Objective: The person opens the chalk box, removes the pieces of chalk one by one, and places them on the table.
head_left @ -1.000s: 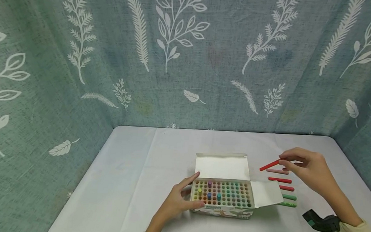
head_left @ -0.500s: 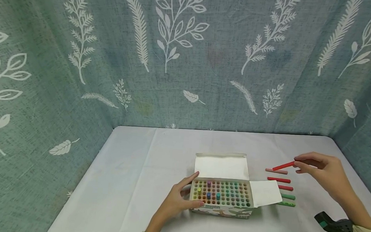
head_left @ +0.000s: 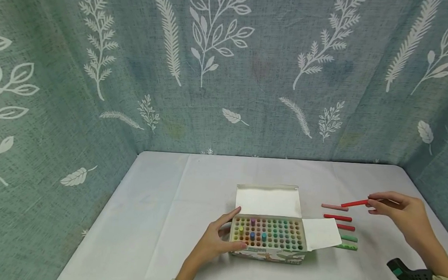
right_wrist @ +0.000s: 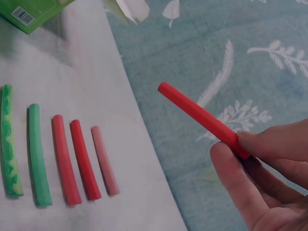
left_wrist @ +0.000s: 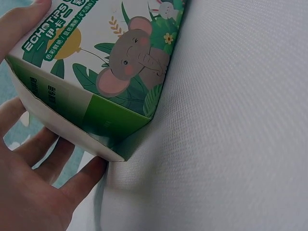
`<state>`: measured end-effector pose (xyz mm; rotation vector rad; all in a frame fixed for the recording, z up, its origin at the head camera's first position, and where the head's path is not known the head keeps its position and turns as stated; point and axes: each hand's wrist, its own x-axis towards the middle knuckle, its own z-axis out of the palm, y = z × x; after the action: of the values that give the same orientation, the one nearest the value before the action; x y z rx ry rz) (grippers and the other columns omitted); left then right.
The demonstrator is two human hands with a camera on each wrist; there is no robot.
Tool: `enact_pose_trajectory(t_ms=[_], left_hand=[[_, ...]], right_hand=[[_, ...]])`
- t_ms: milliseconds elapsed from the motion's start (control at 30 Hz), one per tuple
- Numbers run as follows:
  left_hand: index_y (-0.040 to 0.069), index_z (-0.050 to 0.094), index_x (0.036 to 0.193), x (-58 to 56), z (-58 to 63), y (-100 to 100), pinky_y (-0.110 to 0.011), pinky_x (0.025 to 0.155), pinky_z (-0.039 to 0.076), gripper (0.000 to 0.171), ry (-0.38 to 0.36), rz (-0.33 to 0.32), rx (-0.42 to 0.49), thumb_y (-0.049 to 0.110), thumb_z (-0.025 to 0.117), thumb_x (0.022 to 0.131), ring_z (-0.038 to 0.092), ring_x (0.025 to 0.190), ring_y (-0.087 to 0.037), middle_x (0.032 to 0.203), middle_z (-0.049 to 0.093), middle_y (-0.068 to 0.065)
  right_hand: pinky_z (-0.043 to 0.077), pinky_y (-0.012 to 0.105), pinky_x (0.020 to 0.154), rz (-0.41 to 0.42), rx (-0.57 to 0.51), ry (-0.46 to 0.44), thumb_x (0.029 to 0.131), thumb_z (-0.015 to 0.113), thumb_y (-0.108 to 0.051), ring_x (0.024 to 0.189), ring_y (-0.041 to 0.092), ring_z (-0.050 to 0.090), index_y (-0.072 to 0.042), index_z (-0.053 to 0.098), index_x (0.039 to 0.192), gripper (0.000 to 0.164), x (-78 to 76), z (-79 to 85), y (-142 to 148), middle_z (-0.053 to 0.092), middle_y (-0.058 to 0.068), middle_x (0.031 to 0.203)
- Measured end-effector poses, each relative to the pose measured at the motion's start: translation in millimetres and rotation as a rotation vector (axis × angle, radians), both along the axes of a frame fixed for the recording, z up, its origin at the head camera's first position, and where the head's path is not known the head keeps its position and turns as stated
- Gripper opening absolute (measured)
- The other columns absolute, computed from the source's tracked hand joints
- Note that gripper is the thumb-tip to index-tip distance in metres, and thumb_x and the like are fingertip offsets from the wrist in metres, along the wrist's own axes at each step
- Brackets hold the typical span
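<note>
My right hand pinches a red chalk stick by its right end, between thumb and fingertips. The stick is held above the table in the right wrist view, pointing up and left. With my left hand I grip the left end of an open cardboard box, thumb on the front edge, fingers around the far side. The box's holed insert has a few coloured sticks in it: purple, yellow, blue and teal. In the left wrist view, the box's printed side carries an elephant.
Several chalk sticks lie in a row right of the box: a pink one, a red one, a rosy red one, a green one and a speckled green one. The box's side flap juts toward them.
My right hand has moved right and slightly down with the red chalk stick, away from the box. The left hand and the box have stayed in place.
</note>
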<state>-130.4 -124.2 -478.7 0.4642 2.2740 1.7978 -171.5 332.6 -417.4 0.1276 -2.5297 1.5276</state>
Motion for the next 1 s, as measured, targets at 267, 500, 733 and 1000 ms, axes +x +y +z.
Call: enact_pose_trajectory(t_ms=[267,500,733,1000], left_hand=[[0.038,0.037,0.144,-4.1,-12.9,-1.9,-0.042,0.105,0.038,0.082,0.014,0.004,-0.008,0.022,0.080,0.077,0.039,0.131,-0.023,0.148,0.034,0.004],[0.035,0.035,0.146,-2.6,-9.9,-1.1,-0.044,0.105,0.038,0.083,0.018,-0.002,0.011,0.019,0.080,0.077,0.038,0.131,-0.025,0.149,0.032,0.002],[0.036,0.035,0.145,-3.2,-10.0,-1.6,-0.042,0.106,0.038,0.082,0.030,-0.007,-0.005,0.022,0.080,0.078,0.036,0.133,-0.023,0.149,0.032,0.005],[0.035,0.035,0.146,-3.3,-11.1,-2.2,-0.041,0.105,0.038,0.083,0.029,-0.006,-0.002,0.024,0.080,0.078,0.039,0.131,-0.023,0.148,0.034,0.004]], right_hand=[[0.055,0.016,0.064,-0.039,-0.050,-0.040,0.091,0.064,-0.011,0.072,0.007,0.068,0.000,0.065,0.108,0.020,-5.3,-9.4,13.1,0.067,-0.016,0.087],[0.054,0.015,0.062,-0.070,-0.084,-0.069,0.090,0.065,-0.011,0.071,0.005,0.068,-0.004,0.066,0.104,0.016,-9.3,-17.2,21.6,0.066,-0.019,0.085],[0.054,0.016,0.061,-0.116,-0.096,-0.110,0.091,0.066,-0.013,0.069,0.003,0.067,-0.002,0.066,0.102,0.016,-13.7,-31.3,30.0,0.063,-0.022,0.082],[0.055,0.018,0.061,-0.185,-0.136,-0.205,0.089,0.067,-0.016,0.069,0.002,0.066,0.012,0.059,0.110,0.036,-21.4,-45.7,37.9,0.063,-0.020,0.079]])
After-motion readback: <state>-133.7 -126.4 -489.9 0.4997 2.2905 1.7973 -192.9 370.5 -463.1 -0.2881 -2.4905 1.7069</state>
